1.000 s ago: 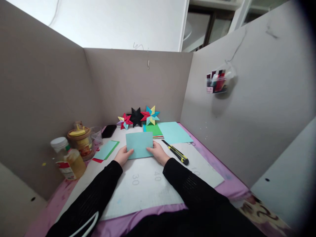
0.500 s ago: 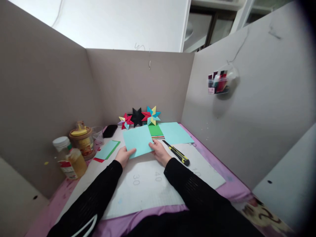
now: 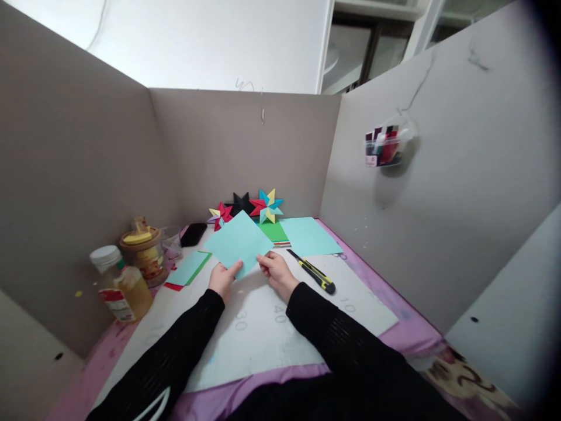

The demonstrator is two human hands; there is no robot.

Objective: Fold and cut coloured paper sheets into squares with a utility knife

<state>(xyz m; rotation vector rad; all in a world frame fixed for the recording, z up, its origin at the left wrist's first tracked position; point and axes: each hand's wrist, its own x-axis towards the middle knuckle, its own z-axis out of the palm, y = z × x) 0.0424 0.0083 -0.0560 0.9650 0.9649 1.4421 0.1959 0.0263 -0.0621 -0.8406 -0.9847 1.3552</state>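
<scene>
While wearing long black sleeves (image 3: 337, 327), holds a light blue square sheet (image 3: 239, 241), raised above a white numbered mat (image 3: 267, 351) and turned cornerwise with one tip pointing away. Grips the sheet near its lowest corner with the left hand (image 3: 222, 282), thumb on the upper face; pinches the lower right edge with the right hand (image 3: 280, 275), thumb and fingers drawn narrow. Has a black-and-yellow cutter (image 3: 312, 272) on the mat near the right hand, and, left of the left hand, a small stack of paper pieces (image 3: 188, 270), light blue uppermost, with green and red edges showing beneath. Faces, farther back, a green-topped paper pile (image 3: 277, 232) with another light blue sheet (image 3: 312, 237) just right of it, and, near the grey back panel (image 3: 245, 140), a red folded star (image 3: 222, 212), a black star (image 3: 240, 202) and a many-coloured star (image 3: 269, 206), partly hiding the first two behind the raised sheet. Shows, at far left, a dark phone-like slab (image 3: 193, 234), a clear cup (image 3: 172, 241), a lidded jar (image 3: 145, 254) and a white-capped bottle (image 3: 127, 290)
</scene>
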